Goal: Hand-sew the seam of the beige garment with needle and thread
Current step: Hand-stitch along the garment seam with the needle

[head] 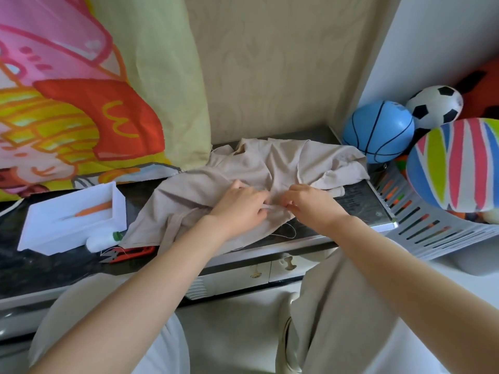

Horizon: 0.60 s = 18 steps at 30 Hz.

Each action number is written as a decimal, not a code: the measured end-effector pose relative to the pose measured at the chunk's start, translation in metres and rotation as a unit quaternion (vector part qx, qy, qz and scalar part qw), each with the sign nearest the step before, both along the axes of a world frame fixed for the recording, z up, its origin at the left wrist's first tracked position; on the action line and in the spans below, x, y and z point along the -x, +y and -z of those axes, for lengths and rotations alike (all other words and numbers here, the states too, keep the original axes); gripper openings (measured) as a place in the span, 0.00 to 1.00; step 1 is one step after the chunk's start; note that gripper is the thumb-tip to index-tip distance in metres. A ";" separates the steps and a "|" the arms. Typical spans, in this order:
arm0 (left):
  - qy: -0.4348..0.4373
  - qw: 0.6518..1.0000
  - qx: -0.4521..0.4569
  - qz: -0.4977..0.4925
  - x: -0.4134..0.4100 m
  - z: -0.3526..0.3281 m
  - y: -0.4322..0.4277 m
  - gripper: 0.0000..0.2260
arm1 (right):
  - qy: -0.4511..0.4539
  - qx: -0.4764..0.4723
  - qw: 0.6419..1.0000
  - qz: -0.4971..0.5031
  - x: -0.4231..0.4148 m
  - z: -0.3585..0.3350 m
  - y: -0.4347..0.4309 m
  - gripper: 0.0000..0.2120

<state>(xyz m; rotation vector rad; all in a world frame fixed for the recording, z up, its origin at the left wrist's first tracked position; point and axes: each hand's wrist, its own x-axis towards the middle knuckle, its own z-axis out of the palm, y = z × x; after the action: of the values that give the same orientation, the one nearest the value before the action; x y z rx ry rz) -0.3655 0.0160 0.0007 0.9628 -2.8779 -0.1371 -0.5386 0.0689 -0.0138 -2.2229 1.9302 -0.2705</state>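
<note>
The beige garment (272, 168) lies crumpled on the dark counter (359, 201). My left hand (239, 205) grips a fold of its cloth near the front edge, fingers curled. Right beside it, my right hand (310, 203) pinches the same stretch of seam with its fingertips. The needle is too small to make out between the fingers. A thin white thread (290, 233) loops from under the hands across the counter's front edge.
A white box (118, 209) holding an orange tool stands at the left, a white thread spool (101, 240) and red snips (129, 253) in front of it. A grey slatted basket (421, 225) with several balls stands at the right. A patterned curtain hangs behind.
</note>
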 end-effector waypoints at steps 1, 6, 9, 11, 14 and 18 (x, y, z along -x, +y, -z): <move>0.001 1.000 0.008 0.003 -0.003 -0.004 0.001 0.05 | 0.008 -0.012 1.000 0.007 0.001 0.001 -0.001 0.11; 0.014 0.994 0.110 0.004 -0.032 -0.025 0.005 0.08 | 0.034 -0.003 0.999 0.018 0.004 0.004 0.000 0.14; 0.029 0.986 0.163 -0.008 -0.050 -0.023 0.016 0.13 | 0.052 -0.008 0.999 0.016 0.004 0.005 0.001 0.14; -0.020 0.988 0.153 -0.015 -0.057 -0.015 0.024 0.14 | 0.061 -0.017 0.998 0.018 0.004 0.005 0.001 0.14; -0.082 0.988 0.123 -0.047 -0.063 -0.003 0.032 0.08 | 0.065 -0.017 0.998 0.012 0.005 0.006 0.003 0.14; -0.107 0.989 0.041 -0.091 -0.057 0.008 0.045 0.11 | 0.060 -0.001 0.998 0.000 0.006 0.007 0.005 0.15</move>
<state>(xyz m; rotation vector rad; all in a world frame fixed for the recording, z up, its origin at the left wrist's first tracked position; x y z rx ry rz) -0.3087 0.0607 -0.0071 1.2911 -2.9345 0.1057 -0.5450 0.0744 -0.0204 -2.2876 1.9880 -0.1370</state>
